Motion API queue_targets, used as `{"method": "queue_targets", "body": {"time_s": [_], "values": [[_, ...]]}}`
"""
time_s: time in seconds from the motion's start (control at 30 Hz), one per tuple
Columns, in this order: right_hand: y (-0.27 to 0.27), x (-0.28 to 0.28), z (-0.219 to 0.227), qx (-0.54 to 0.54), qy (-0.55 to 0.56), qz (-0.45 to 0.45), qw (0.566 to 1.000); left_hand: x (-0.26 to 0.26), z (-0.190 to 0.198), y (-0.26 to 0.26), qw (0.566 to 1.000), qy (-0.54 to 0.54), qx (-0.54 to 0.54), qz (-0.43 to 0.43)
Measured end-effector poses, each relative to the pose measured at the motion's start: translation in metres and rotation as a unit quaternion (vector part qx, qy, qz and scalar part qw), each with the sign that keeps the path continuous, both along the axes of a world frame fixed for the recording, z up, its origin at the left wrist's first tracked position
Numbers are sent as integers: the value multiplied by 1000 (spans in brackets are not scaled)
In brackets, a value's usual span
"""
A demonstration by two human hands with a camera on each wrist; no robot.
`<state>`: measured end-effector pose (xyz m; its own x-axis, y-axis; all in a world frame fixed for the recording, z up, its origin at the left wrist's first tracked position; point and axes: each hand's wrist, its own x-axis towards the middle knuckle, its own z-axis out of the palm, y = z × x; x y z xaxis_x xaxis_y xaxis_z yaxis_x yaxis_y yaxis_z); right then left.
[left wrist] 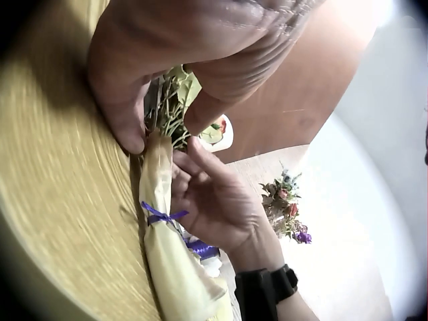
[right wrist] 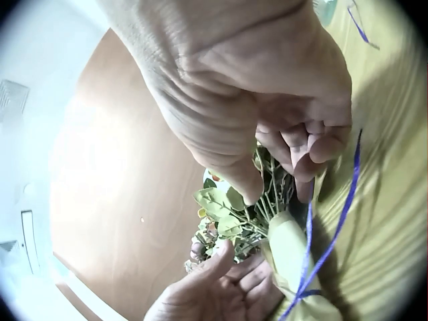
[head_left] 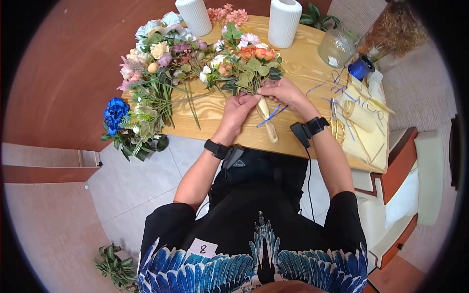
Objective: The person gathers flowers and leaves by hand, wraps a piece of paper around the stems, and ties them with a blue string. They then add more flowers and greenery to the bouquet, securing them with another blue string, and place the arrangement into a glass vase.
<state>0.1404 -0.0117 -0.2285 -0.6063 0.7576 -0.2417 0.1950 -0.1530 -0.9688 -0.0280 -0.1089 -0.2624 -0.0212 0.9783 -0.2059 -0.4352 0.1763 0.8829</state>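
A bouquet of orange, white and pink flowers (head_left: 254,58) lies on the table, its stems bundled in cream paper (head_left: 264,108) tied with blue ribbon (head_left: 271,116). My left hand (head_left: 237,113) is at the stems just above the wrap, thumb and fingers around them in the left wrist view. From the other side my right hand (head_left: 286,93) pinches at the stems by the top edge of the paper (right wrist: 287,244). In the right wrist view, green stems (right wrist: 271,194) show between its thumb and fingers, and the ribbon's loose ends (right wrist: 348,200) trail beside the wrap.
Loose artificial flowers (head_left: 166,63) cover the table's left side, with blue blooms (head_left: 116,115) at its edge. Two white vases (head_left: 285,23) and a glass vase (head_left: 337,46) stand at the back. A ribbon spool (head_left: 361,67), scissors (head_left: 334,117) and cream paper roll (head_left: 359,116) lie right.
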Motion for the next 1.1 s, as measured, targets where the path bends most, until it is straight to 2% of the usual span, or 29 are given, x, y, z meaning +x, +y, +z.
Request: {"method": "queue_targets", "body": {"time_s": [0.1,0.17,0.23,0.3,0.37,0.43,0.57,0.63,0.7,0.73,0.8,0.83,0.87,0.9,0.97,1.03,1.07,1.1], "values": [[-4,1,1,-31,-20,-5,999,10,1,1,999,21,15,41],[-13,-1,-6,-9,60,-35,998,16,5,-1,997,14,27,73],[-19,5,-8,7,58,-34,998,16,9,-5,996,42,42,69],[-34,8,4,0,103,-54,993,20,32,-19,993,95,41,62],[-49,14,17,16,93,-52,994,25,44,-30,994,75,46,58],[-61,20,18,54,153,-61,985,31,41,-37,990,50,101,80],[-84,27,26,113,173,-88,975,31,56,-48,981,65,170,65],[-89,32,39,155,144,-79,974,32,73,-49,974,73,208,53],[-100,28,68,159,193,-145,957,39,109,-53,974,42,216,46],[-102,27,79,169,197,-145,955,18,94,-43,963,167,205,-48],[-107,27,94,268,175,-183,930,22,107,-42,963,133,227,-65],[-112,27,98,276,176,-185,927,24,113,-41,963,96,240,-81],[-118,28,100,286,188,-200,918,21,114,-43,958,144,229,-100],[-123,29,102,296,200,-214,909,22,113,-43,955,145,238,-103],[-127,36,100,291,209,-211,909,25,106,-42,950,106,261,-133],[-128,46,93,332,170,-174,911,35,97,-44,950,97,276,-105],[-132,50,94,323,107,-187,921,36,97,-47,954,142,241,-105],[-134,56,96,326,106,-188,920,38,97,-50,955,186,204,-105]]}}
